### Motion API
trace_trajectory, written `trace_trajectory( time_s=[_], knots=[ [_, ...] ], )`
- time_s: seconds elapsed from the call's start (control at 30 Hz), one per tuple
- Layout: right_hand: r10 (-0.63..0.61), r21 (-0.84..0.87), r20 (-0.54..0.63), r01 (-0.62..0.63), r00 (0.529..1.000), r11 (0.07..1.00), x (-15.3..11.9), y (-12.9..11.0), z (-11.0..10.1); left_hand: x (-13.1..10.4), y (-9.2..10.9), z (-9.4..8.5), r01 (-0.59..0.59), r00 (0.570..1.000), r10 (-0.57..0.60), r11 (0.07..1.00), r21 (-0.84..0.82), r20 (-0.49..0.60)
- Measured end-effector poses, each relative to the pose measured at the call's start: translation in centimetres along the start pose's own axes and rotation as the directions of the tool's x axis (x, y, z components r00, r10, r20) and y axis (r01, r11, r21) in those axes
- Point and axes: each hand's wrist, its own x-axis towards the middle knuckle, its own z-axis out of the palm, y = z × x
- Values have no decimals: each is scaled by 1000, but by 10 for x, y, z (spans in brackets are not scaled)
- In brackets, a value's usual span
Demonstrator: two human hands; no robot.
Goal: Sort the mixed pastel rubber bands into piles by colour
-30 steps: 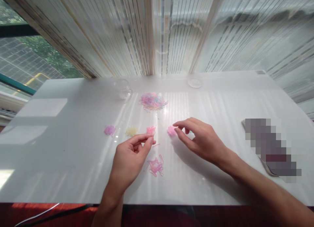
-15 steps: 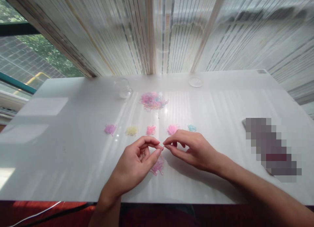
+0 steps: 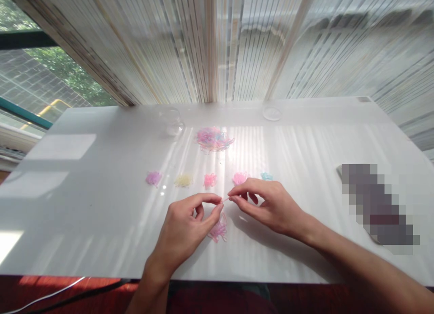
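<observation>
A thin pink rubber band (image 3: 226, 199) spans the small gap between my fingertips. My left hand (image 3: 190, 221) pinches one end between thumb and index finger; my right hand (image 3: 267, 208) pinches the other. Below them lies a small pink-purple pile of bands (image 3: 219, 231), partly covered by my left thumb. Just beyond my hands runs a row of little piles: purple bands (image 3: 153, 178), yellow bands (image 3: 183, 180), coral-pink bands (image 3: 209, 180), pink bands (image 3: 239, 177) and blue bands (image 3: 266, 176). My right hand partly hides the pink and blue ones.
A larger mixed pile of bands (image 3: 214, 139) lies farther back on the white table (image 3: 101, 223). Behind it are a clear round container (image 3: 174, 128) at left and a clear lid (image 3: 272, 114) at right. A blurred-out dark object (image 3: 376, 205) lies at the right.
My fingertips have drawn slightly apart, and the pink band now shows stretched between them. The view has shifted a little; the piles have stayed put.
</observation>
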Motion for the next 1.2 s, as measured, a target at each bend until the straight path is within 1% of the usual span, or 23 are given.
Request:
trace_trajectory(
  time_s=[0.1, 0.2, 0.3, 0.4, 0.47, 0.6, 0.77, 0.87, 0.93, 1.1, 1.2],
  knots=[
    [10, 5, 8, -10, 1000, 1000, -1, 1, 1, -1, -1, 1, -31, 999, 32, 999, 15, -18],
    [-34, -40, -25, 33, 999, 999, -3, 5, 3, 0, -4, 1, -33, 998, 34, 999, 43, -45],
    [-97, -133, -42, 91, 994, 987, -5, 10, 5, 2, -8, 0, -4, 989, 24, 991, 133, -149],
    [-135, -206, 26, 138, 990, 969, -5, 13, 6, 4, -14, 0, 52, 967, 12, 968, 247, -253],
    [-153, -229, 90, 170, 984, 959, -6, 14, 7, 5, -17, 1, 78, 962, 5, 953, 291, -275],
    [-182, -219, 188, 221, 965, 950, -9, 15, 12, 6, -20, 5, 95, 959, 2, 940, 327, -283],
    [-171, -207, 222, 218, 960, 954, -12, 17, 18, 9, -16, 10, 121, 949, -4, 928, 352, -316],
    [-151, -236, 214, 201, 965, 951, -12, 17, 21, 11, -13, 12, 145, 946, -21, 919, 368, -322],
    [-121, -271, 195, 172, 973, 947, -13, 18, 23, 12, -12, 13, 135, 948, -11, 919, 370, -317],
    [-82, -310, 103, 110, 991, 944, -12, 19, 29, 7, -15, 12, 66, 953, 50, 928, 367, -298],
    [-77, -357, 92, 105, 993, 928, -11, 20, 36, 1, -16, 9, 14, 959, 85, 939, 345, -271]
  ],
)
